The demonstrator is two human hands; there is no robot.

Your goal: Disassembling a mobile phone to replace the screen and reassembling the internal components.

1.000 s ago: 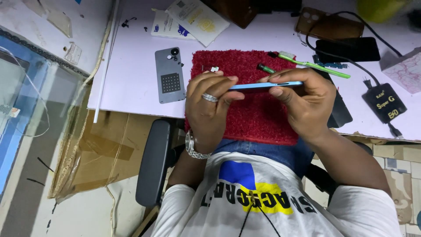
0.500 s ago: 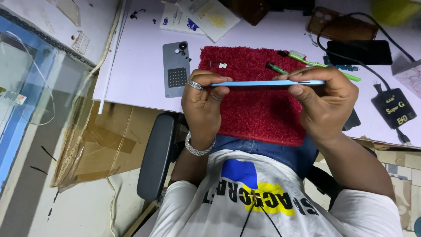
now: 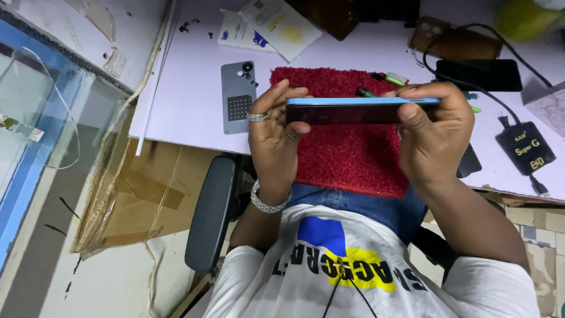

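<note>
A person holds a blue-edged phone edge-on between 2 hands above a red mat on a white table. The left hand grips its 9 o'clock end, fingers curled around it; the right hand clamps the 3 o'clock end. A grey back cover lies at the mat's 9 o'clock, a black charger at its 3 o'clock.

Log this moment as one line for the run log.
left hand: grips end of blue phone | right hand: grips other end | phone: edge-on above red mat | nearby: grey back cover
</note>
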